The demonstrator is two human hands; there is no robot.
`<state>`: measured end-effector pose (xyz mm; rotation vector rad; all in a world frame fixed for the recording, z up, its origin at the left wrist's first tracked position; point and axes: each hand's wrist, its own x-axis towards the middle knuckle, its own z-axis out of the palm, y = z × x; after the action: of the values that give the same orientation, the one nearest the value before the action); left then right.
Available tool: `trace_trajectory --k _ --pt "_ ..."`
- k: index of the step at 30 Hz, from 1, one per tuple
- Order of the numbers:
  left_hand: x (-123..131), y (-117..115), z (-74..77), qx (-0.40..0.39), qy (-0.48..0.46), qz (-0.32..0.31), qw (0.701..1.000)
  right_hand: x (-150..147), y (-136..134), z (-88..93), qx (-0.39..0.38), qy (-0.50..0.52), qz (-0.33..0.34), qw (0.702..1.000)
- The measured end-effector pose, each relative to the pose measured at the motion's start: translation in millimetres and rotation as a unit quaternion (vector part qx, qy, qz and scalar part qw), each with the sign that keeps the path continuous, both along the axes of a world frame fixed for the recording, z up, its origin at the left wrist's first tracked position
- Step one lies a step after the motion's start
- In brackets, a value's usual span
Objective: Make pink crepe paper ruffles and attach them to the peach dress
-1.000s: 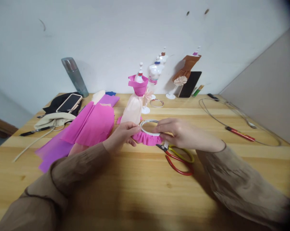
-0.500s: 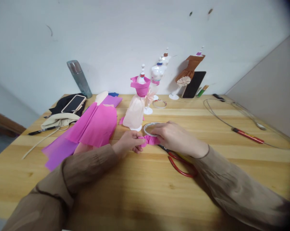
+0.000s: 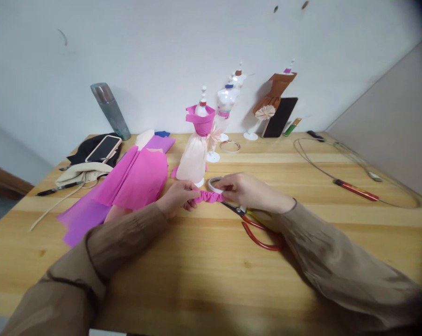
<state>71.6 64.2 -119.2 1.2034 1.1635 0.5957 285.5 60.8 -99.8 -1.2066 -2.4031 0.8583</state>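
A short gathered strip of pink crepe paper (image 3: 208,196) is stretched between my two hands, just above the table. My left hand (image 3: 178,198) pinches its left end, while the fingers of my right hand (image 3: 247,191) are closed on its right end. Behind the strip lies a roll of white tape (image 3: 214,183), partly covered by my right hand. Red-handled scissors (image 3: 261,238) rest under my right hand and wrist, their handles partly hidden by the sleeve. Just beyond my hands stands a small mannequin (image 3: 202,109) in a pink bodice and pale skirt.
Pink and purple crepe sheets (image 3: 137,182) lie at left, near a phone (image 3: 104,148), a pen (image 3: 60,188) and a leaning flask (image 3: 111,112). More mannequins (image 3: 227,100) stand by the wall, one in a brown dress (image 3: 279,86). A cable with a red handle (image 3: 356,190) lies at right.
The pink strip is now pulled out longer and straighter, and my hands are slightly farther apart. More of the scissors shows. The whole view has shifted a little.
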Motion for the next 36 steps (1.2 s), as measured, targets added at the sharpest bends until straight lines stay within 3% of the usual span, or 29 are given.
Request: trace_trajectory --k 10,14,23,29,36 --pt "-0.2 4.1 -0.5 0.022 0.048 -0.015 0.998 19.7 16.6 -9.0 -0.173 0.097 0.079 0.977" --pt "0.7 1.3 0.7 0.054 0.07 -0.024 0.996 21.7 16.1 -5.4 -0.2 0.078 0.12 0.969" --pt "-2.5 -1.4 4.1 0.166 0.129 -0.045 0.977 14.3 3.7 7.9 -0.101 0.047 0.07 0.991" --pt "-7.7 -2.7 9.2 0.183 0.178 -0.067 0.965 0.3 -12.3 21.9 -0.093 0.051 0.156 0.982" --pt "-18.8 -24.3 27.3 0.295 0.272 -0.066 0.914 -23.9 -26.7 8.9 0.015 0.031 0.179 0.983"
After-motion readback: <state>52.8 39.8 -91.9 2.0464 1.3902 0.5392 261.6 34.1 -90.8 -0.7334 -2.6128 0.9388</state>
